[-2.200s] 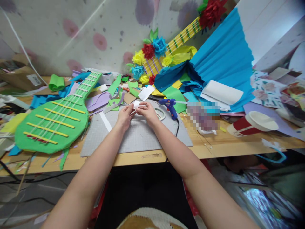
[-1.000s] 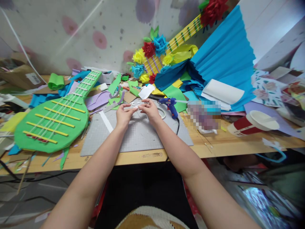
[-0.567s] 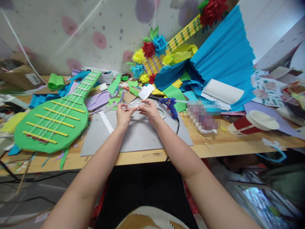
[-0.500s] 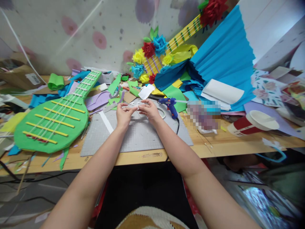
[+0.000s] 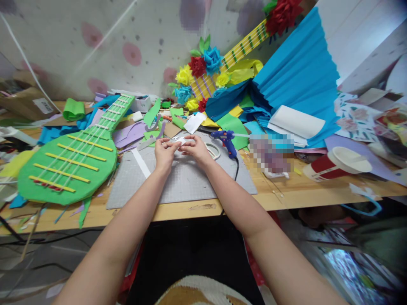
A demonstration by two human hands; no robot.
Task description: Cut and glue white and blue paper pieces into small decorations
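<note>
My left hand [image 5: 164, 151] and my right hand [image 5: 196, 149] meet over the far part of a grey cutting mat [image 5: 184, 180]. Both pinch a small white piece of paper [image 5: 182, 141] between thumbs and fingertips. A roll of white tape [image 5: 212, 151] lies just right of my right hand. A blue glue gun [image 5: 226, 142] rests beyond it with its black cord running down the mat's right edge. A white paper strip [image 5: 140, 162] lies on the mat to the left of my left hand.
A green foam guitar shape [image 5: 68, 163] with yellow strips lies at the left. Paper flowers [image 5: 197, 72] and a large blue pleated fan [image 5: 295, 76] stand behind. A red and white paper cup [image 5: 337, 164] lies tipped at the right. Coloured scraps cover the back of the wooden table [image 5: 286, 197].
The fingertips of both hands have shifted slightly while working the small white piece; it now shows more plainly between them. Hands stay over the same spot on the mat.
</note>
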